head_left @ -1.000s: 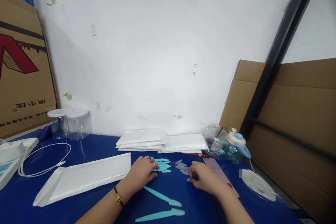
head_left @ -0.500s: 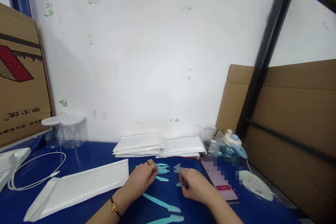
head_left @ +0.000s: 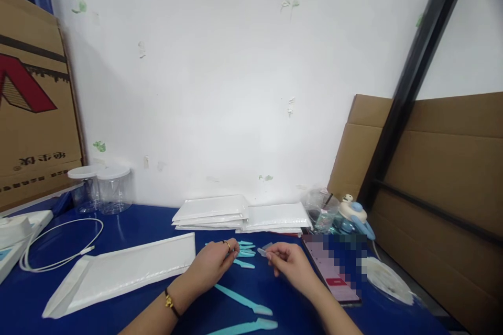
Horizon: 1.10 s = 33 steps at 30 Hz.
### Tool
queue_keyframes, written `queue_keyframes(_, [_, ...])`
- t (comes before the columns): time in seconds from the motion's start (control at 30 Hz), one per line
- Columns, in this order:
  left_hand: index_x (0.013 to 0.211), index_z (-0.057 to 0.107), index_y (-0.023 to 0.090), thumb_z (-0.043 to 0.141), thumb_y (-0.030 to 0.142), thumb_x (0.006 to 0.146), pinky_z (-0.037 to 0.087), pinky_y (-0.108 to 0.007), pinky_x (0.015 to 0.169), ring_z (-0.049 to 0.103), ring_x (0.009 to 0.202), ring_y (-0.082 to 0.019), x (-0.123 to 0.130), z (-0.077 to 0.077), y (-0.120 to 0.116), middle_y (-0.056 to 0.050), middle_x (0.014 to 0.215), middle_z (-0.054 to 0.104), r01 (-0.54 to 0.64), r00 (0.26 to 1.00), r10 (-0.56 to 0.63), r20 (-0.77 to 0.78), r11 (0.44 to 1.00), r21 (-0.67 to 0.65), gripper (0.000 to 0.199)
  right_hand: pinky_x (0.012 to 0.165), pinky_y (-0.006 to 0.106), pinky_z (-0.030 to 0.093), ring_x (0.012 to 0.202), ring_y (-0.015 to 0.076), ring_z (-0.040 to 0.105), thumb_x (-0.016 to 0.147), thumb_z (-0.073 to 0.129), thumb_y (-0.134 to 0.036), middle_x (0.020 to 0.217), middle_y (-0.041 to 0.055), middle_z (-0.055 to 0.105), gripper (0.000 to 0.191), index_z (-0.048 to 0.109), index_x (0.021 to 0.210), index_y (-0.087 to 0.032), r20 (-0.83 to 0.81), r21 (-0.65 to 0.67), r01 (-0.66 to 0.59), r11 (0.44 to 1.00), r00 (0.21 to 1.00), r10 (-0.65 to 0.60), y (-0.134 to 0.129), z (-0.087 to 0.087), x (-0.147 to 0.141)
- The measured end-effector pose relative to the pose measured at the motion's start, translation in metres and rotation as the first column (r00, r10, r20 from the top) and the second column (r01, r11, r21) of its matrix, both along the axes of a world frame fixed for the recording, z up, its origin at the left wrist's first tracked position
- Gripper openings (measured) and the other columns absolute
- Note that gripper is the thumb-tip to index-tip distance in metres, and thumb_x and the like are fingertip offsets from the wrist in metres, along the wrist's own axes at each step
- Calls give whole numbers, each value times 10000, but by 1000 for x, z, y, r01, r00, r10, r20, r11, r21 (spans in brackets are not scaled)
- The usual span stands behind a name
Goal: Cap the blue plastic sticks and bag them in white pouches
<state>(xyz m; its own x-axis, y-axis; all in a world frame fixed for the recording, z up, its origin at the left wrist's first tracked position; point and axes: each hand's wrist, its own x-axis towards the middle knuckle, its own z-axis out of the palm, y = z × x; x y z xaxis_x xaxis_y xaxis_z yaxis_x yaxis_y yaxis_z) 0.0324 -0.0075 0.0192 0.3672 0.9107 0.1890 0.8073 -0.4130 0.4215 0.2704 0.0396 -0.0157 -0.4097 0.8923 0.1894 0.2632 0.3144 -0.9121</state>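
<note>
My left hand (head_left: pixel 216 261) is closed, palm down, beside a small group of turquoise eyebrow razors (head_left: pixel 247 254). Its fingertips are hidden, so what they hold, if anything, cannot be made out. My right hand (head_left: pixel 291 267) pinches a small clear plastic cap (head_left: pixel 262 253) between thumb and fingers. Another translucent cap (head_left: pixel 268 246) shows just behind it. Nearer to me, one turquoise razor (head_left: pixel 245 299) lies slanted between my arms, with a second razor (head_left: pixel 245 327) in front of it at the bottom edge.
A white padded mailer (head_left: pixel 121 275) lies at left, beside a white cable (head_left: pixel 27 254). Stacked mailers (head_left: pixel 212 209) rest against the wall. Lidded clear jars (head_left: pixel 115 193) stand back left. At right are a phone (head_left: pixel 332 272), a plastic cup (head_left: pixel 320 209) and a blue-handled bottle (head_left: pixel 351 214).
My right hand has lifted and turned slightly, bringing the clear cap up from lower down. My left hand stays near the razors. The whole view has shifted a little.
</note>
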Motion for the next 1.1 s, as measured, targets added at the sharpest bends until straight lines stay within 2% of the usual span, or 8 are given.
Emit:
queue_keyframes(0.2, [884, 499, 243, 276, 315, 945, 345, -262, 712, 565, 719, -152, 2, -6, 2, 39, 769, 615, -2, 1000, 3, -20, 999, 50, 242, 441, 204, 380, 432, 89, 517, 735, 613, -528, 631, 4, 604, 397, 673, 810, -143, -12, -59, -30, 998, 999, 29, -4, 2, -6])
queue_keyframes(0.33, [870, 518, 236, 305, 314, 937, 347, -275, 745, 555, 712, -143, 5, -10, 3, 39, 777, 623, 12, 1000, -11, -17, 999, 37, 236, 442, 197, 378, 433, 90, 526, 746, 610, -487, 626, 2, 606, 357, 679, 820, -144, 9, -76, -53, 996, 999, 54, -8, 1, -14])
queue_keyframes(0.53, [853, 573, 215, 397, 290, 887, 362, -231, 631, 553, 691, -135, 15, -17, -1, 20, 749, 642, 62, 997, -60, 56, 997, -51, 195, 456, 201, 396, 460, 105, 547, 778, 575, -435, 632, 9, 627, 305, 695, 806, -156, 141, -60, -128, 990, 981, 136, -12, 2, -13])
queue_keyframes(0.63, [860, 619, 225, 468, 292, 847, 380, -240, 672, 570, 755, -151, 15, -20, -1, 11, 804, 658, 94, 995, -92, 39, 994, -53, 166, 508, 233, 428, 551, 143, 581, 806, 540, -383, 716, 40, 665, 275, 701, 859, -167, 213, 97, -40, 995, 977, 19, -4, 10, 8])
queue_keyframes(0.7, [893, 635, 234, 498, 280, 833, 387, -256, 732, 568, 841, -169, 12, -21, 1, -1, 883, 657, 81, 997, -80, 11, 997, -21, 157, 600, 264, 454, 667, 175, 603, 820, 511, -323, 779, 56, 676, 241, 697, 865, -177, 261, 255, 55, 965, 958, -124, 3, 17, 25])
queue_keyframes(0.77, [924, 634, 243, 505, 249, 830, 380, -279, 779, 550, 925, -189, 7, -22, 6, -10, 955, 644, 33, 999, -32, -44, 999, 17, 160, 647, 270, 449, 710, 177, 597, 807, 503, -244, 798, 50, 663, 197, 691, 824, -187, 350, 337, 63, 939, 918, -187, 6, 22, 37])
queue_keyframes(0.9, [951, 626, 262, 540, 245, 823, 351, -307, 782, 519, 992, -215, -4, -27, 15, -12, 1002, 627, -37, 987, 48, -150, 997, 73, 155, 628, 236, 421, 694, 146, 569, 741, 568, -168, 810, 24, 612, 113, 669, 785, -193, 509, 342, -10, 940, 843, -176, 4, 21, 41])
queue_keyframes(1.1, [816, 634, 232, 537, 252, 848, 320, -290, 740, 563, 865, -180, -6, -27, 18, 2, 848, 645, 15, 978, 5, -210, 995, 94, 104, 639, 213, 402, 709, 133, 561, 716, 546, -86, 807, 12, 580, 132, 629, 753, -184, 585, 304, -61, 951, 799, -136, 1, 3, 21])
